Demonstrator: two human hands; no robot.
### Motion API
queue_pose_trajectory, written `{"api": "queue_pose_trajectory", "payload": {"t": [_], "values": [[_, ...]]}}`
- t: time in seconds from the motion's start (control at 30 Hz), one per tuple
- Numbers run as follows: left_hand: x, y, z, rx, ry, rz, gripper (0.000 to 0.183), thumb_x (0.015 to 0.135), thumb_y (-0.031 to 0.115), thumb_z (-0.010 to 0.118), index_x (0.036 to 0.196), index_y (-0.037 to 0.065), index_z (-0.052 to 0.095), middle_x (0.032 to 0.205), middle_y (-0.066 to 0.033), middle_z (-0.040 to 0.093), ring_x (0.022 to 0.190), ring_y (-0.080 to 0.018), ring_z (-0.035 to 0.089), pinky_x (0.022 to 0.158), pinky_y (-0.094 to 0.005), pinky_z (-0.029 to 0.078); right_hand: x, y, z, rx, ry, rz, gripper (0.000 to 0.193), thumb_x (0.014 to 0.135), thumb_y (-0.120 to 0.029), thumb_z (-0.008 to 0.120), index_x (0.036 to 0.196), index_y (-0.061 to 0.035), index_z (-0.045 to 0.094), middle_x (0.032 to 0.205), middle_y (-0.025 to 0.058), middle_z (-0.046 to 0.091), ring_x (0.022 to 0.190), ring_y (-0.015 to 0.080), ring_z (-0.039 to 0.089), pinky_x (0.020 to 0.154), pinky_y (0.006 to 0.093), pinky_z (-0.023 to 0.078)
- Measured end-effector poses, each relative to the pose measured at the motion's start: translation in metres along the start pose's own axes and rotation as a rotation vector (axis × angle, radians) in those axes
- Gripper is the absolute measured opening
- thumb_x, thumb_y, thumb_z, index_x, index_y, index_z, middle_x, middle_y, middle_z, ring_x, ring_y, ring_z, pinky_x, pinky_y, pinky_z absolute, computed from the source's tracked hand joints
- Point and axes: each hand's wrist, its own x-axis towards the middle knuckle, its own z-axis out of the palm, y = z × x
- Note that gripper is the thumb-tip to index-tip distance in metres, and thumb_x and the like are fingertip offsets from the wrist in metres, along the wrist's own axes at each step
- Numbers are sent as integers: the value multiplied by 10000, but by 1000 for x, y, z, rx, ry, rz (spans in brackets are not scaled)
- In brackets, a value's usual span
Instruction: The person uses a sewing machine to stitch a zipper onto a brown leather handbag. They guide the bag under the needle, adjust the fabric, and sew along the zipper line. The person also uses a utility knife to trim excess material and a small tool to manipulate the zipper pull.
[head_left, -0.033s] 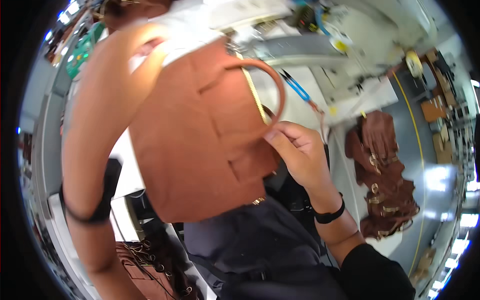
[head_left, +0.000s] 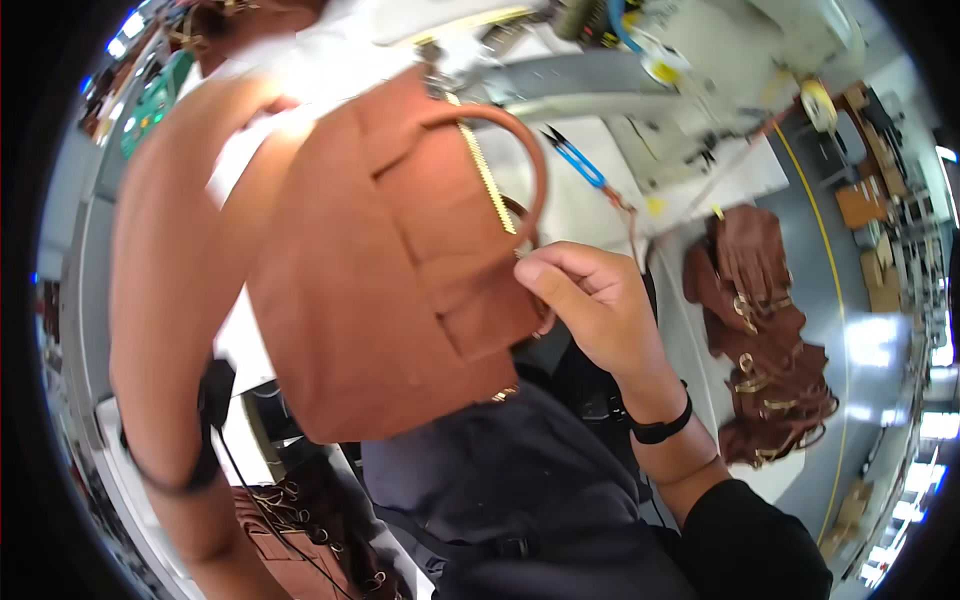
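Note:
A brown handbag [head_left: 350, 290] is held up in front of me, tilted, with a looped handle and a gold zipper [head_left: 485, 170] along its right edge. My right hand [head_left: 590, 295] is closed, thumb and fingertips pinched at the bag's edge by the zipper's lower end. Whether the zipper's end is between them is too small to tell. My left hand [head_left: 265, 130] is bent over at the bag's upper left side. Its fingers are partly behind the bag and lost in blur and glare.
Blue-handled thread snips [head_left: 578, 160] lie on the white table beside a pale sewing machine [head_left: 740, 90]. Several brown bags [head_left: 765, 330] are heaped at the right, more brown pieces [head_left: 300, 550] at lower left. A green object [head_left: 155, 105] stands at far left.
The bag has shifted slightly left in the view, along with my left arm. My right fingertips have gone from beside the handle to the edge near the zipper's end.

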Motion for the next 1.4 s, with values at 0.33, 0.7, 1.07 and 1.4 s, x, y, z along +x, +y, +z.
{"api": "queue_pose_trajectory", "payload": {"t": [0.33, 0.7, 1.07, 1.4], "values": [[-143, 148, 48, -203, -120, -51, 518, 772, 73, 870, 1245, 34, 661, 1388, -169, 621, 1315, -429, 530, 1108, -512, 431, -12, -2, -14, 30, -229, 57, 302, 997, -261, 729, 840, -3, 733, 670, -5, 642, 591, 38, 527, 525, 234, 407], [-134, 122, 90, -60, 368, 55, 298, 826, -47, 780, 1076, 103, 717, 1081, -30, 779, 1020, -244, 716, 973, -390, 476, -21, 3, 8, 463, -231, 218, 324, 1026, -281, 719, 938, 29, 740, 648, -25, 575, 534, 34, 467, 475, 199, 350], [-134, 119, 89, -77, 348, 101, 210, 821, -26, 823, 1001, 71, 776, 1040, -60, 788, 941, -246, 728, 882, -349, 501, -24, 3, 3, 325, -266, 136, 338, 1026, -335, 724, 866, -37, 722, 665, -27, 598, 547, 39, 517, 501, 201, 407], [-136, 116, 94, -75, 333, 133, 222, 806, -8, 842, 1005, 80, 795, 1022, -50, 772, 929, -249, 701, 877, -356, 503, -22, 15, 11, 651, -216, 340, 304, 989, -270, 735, 803, -39, 675, 644, -14, 566, 497, 55, 465, 452, 235, 374]]}}
